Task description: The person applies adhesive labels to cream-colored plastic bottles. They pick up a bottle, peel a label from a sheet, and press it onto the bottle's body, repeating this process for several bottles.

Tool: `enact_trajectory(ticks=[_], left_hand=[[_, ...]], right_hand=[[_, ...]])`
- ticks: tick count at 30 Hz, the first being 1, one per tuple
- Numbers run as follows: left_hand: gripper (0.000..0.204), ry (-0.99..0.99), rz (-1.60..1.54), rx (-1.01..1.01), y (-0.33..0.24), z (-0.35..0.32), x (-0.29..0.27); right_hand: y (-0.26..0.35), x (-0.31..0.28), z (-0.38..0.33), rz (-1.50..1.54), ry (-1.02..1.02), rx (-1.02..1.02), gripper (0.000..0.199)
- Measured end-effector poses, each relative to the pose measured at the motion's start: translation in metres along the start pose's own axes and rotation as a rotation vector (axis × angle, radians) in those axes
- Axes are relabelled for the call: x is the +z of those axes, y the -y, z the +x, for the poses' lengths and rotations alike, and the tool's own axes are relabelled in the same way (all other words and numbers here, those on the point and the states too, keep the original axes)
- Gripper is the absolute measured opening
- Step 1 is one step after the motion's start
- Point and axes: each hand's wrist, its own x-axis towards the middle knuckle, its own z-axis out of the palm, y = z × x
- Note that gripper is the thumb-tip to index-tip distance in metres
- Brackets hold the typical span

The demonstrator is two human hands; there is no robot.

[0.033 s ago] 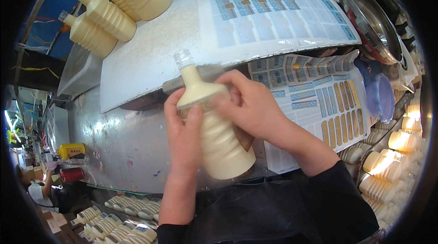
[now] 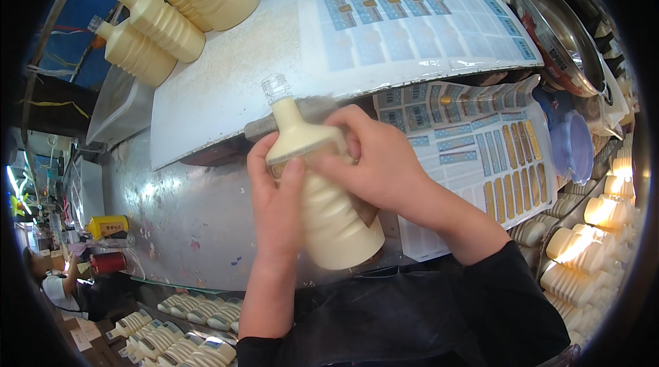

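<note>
A cream ribbed plastic bottle (image 2: 333,226) with a clear threaded neck and no cap is held tilted over the metal table (image 2: 185,209). My left hand (image 2: 274,195) grips its left side, thumb on the narrow label band (image 2: 296,154) round the shoulder. My right hand (image 2: 384,161) wraps the right side of the shoulder, fingers pressed on that band. Just behind the bottle lie two sheets of blue and gold stickers, one on the raised white board (image 2: 412,24) and one lower at the right (image 2: 473,154).
Three similar bottles (image 2: 165,24) lie at the board's far left corner. A metal pan (image 2: 556,31) and blue lids (image 2: 573,147) sit at the right. More cream bottles fill the right side (image 2: 590,243) and lower left (image 2: 178,339). Another person (image 2: 62,285) works at lower left.
</note>
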Motion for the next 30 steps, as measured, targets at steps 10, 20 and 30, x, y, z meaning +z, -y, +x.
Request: enact_trajectory(ticks=[10,20,30], left_hand=[[0.048,0.005,0.001,0.014,0.002,0.001,0.0],[0.047,0.007,-0.005,0.011,0.002,0.0,0.0],[0.047,0.009,0.018,-0.001,-0.002,0.0,0.002]], right_hand=[[-0.032,0.008,0.01,0.288,0.061,-0.031,0.035],[-0.034,0.01,0.012,0.362,0.078,0.008,0.03],[-0.036,0.005,0.015,0.509,0.101,0.049,0.025]])
